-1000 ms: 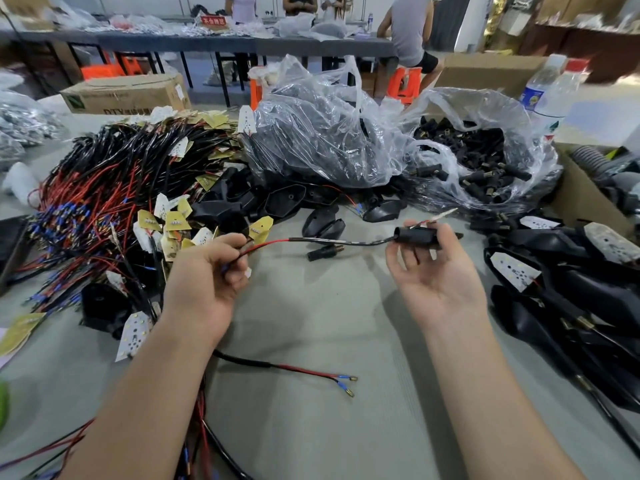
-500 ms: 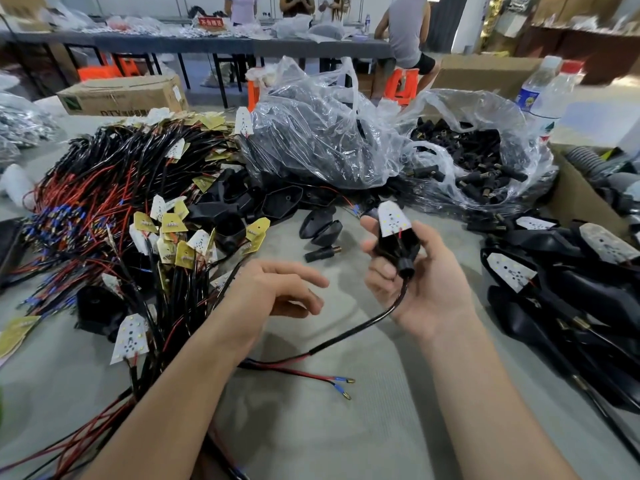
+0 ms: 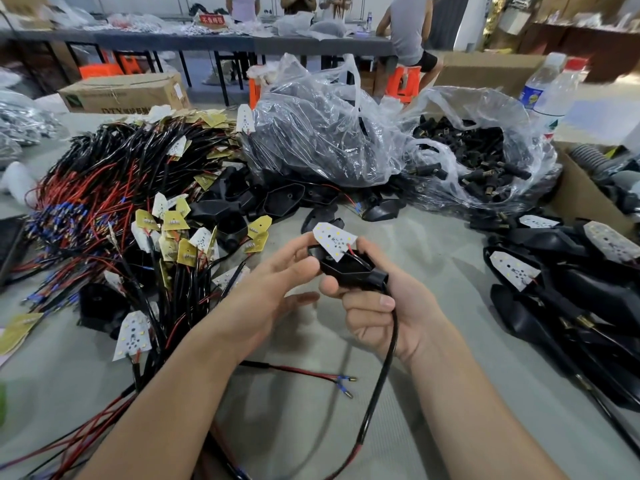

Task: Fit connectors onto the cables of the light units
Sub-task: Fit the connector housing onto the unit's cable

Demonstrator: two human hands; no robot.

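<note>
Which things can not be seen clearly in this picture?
Head view only:
- Underside of the black housing: covered by the right hand.
- Far end of its cable: cut off at the bottom edge.
- Contents of the middle plastic bag: blurred by crinkled film.
- Bottle label text: too small.

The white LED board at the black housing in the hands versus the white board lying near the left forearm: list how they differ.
1. The held board is lifted, tilted over the black housing; the lying board rests on the table.
2. The held board's cable runs through the housing; the lying board has no housing.
Both are white, pointed, dotted with LEDs.
</note>
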